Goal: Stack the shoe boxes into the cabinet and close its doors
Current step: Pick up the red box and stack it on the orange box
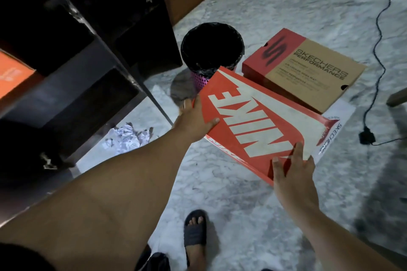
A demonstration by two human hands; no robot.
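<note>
An orange Nike shoe box (257, 121) is held tilted above the marble floor. My left hand (193, 119) grips its left end, thumb on the lid. My right hand (293, 171) holds its near right corner with fingers spread on the lid. Behind it a red and brown Skechers box (308, 68) lies on the floor. A white Skechers box (330, 136) peeks out under the Nike box. The dark cabinet (72, 68) stands at the left with its shelves exposed, and an orange box (13, 72) sits on one shelf.
A bin (211, 50) lined with a black bag stands between the cabinet and the boxes. Crumpled paper (130, 136) lies by the cabinet's foot. A black cable and plug (367, 136) run along the right. My sandalled foot (195, 231) is below.
</note>
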